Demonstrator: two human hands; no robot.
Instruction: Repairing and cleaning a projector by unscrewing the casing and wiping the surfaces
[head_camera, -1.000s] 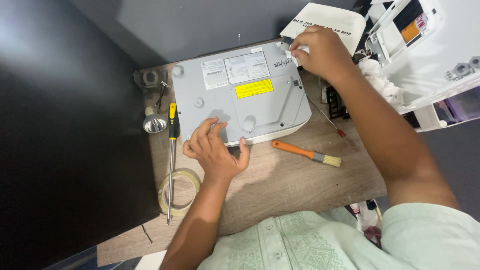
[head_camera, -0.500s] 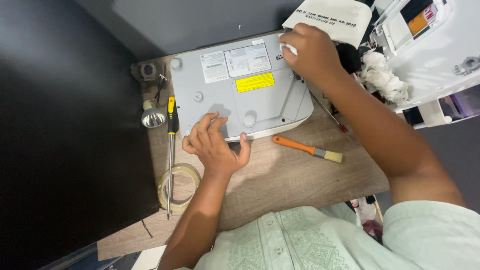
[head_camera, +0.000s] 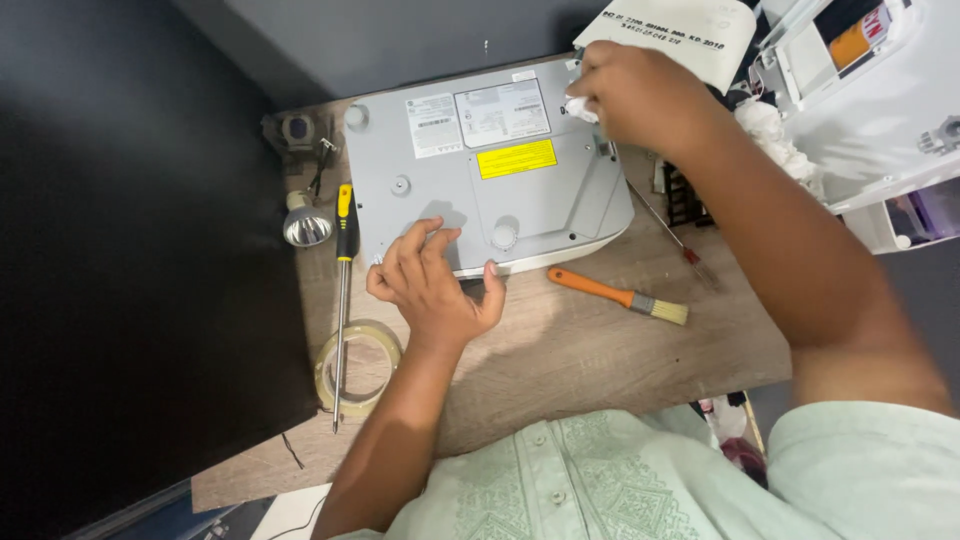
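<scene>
Right hand (head_camera: 640, 95): closed around a small white wad (head_camera: 580, 108), pressed to the far right corner of the grey device casing (head_camera: 480, 170).
Left hand (head_camera: 432, 285): fingers spread, flat on the casing's near edge, gripping nothing; steadied it.
Technique: judged best to keep the left palm down firmly and rub in short strokes at the corner.
Casing: lay underside up, mid-surface, yellow label (head_camera: 516, 158) facing up.
Surface (head_camera: 600, 350): wooden; orange-handled brush (head_camera: 615, 295) just beside the casing, screwdriver (head_camera: 343, 300) and tape roll (head_camera: 357, 365) to the left.
Room: dark wall behind.
</scene>
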